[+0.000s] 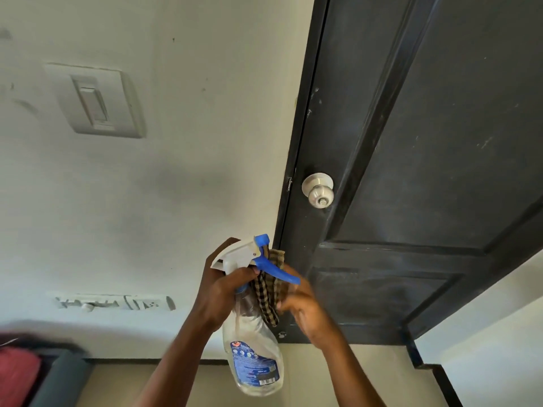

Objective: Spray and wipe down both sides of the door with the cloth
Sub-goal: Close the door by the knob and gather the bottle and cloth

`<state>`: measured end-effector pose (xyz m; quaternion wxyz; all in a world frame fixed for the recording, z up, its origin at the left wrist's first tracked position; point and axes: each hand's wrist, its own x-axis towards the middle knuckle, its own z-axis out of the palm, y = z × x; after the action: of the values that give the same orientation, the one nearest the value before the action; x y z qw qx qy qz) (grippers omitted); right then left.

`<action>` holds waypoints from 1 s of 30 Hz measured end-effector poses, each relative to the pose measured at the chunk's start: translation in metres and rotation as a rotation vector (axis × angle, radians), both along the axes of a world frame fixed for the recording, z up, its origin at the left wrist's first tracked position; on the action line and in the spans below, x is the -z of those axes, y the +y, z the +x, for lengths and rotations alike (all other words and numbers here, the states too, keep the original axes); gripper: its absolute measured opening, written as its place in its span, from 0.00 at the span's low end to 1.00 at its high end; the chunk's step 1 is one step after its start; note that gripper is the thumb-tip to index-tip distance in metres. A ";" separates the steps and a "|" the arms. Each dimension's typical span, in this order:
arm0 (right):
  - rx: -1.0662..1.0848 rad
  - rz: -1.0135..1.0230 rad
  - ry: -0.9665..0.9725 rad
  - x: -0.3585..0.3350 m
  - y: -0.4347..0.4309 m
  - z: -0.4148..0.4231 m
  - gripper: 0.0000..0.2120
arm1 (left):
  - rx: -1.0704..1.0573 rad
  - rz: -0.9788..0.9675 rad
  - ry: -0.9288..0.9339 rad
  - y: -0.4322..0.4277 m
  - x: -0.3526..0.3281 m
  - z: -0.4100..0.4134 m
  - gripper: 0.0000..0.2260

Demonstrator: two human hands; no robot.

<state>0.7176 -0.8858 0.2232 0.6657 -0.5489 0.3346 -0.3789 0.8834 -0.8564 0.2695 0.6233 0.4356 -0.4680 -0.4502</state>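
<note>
Door position: the black panelled wooden door (pixel 440 142) stands ahead and to the right of both hands. Its long axis is upright, though the wide-angle head view shows it leaning. It appears shut in its dark frame. Only 1 side is in view.

1. Right hand (pixel 305 309): the nearer of the 2 to the door, with the lower panel directly beyond it. Its fingers are curled on the brown-and-cream checked cloth (pixel 266 295). Motion blur hides the exact finger placement.
2. Left hand (pixel 226 289): wrapped round the neck of the clear plastic spray bottle (pixel 255 362), just under its white head. The bottle hangs roughly upright, label low. The blue trigger (pixel 276 270) and nozzle face the door edge. No finger is seen on the trigger.
3. Cloth: bunched between the 2 hands, touching the bottle neck beneath the trigger.

Judgement: the cloth likely has to come away from the trigger before spraying, and the nozzle then needs a turn to the right toward the panel.

Surface: matt black paint with pale scuffs and dusty streaks, and recessed panels edged by raised mouldings. A round brushed-steel door knob (pixel 318 189) sits near the left edge, above the hands.

Room: an off-white marked wall (pixel 191 127) lies left of the door. It carries a white rocker light switch (pixel 94 101) and, lower down, a white socket strip (pixel 117 302). A beige floor (pixel 308 377) lies below
</note>
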 end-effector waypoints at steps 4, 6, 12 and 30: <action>-0.120 -0.012 0.020 0.001 0.026 0.007 0.27 | -0.011 0.010 0.000 0.010 0.004 -0.001 0.17; -0.101 -0.034 0.050 -0.004 0.034 0.009 0.24 | -0.005 0.012 -0.009 0.014 0.005 -0.003 0.19; 0.169 -0.117 0.145 -0.003 0.051 0.006 0.17 | 0.014 0.044 -0.087 0.027 0.010 -0.016 0.24; 0.831 0.280 0.088 0.040 0.164 -0.149 0.22 | 0.190 0.147 -0.060 0.104 0.011 -0.144 0.10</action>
<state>0.5685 -0.7222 0.1831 0.5098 -0.2877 0.6031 -0.5419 0.7393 -0.7526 0.2586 0.5299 0.4470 -0.4912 -0.5274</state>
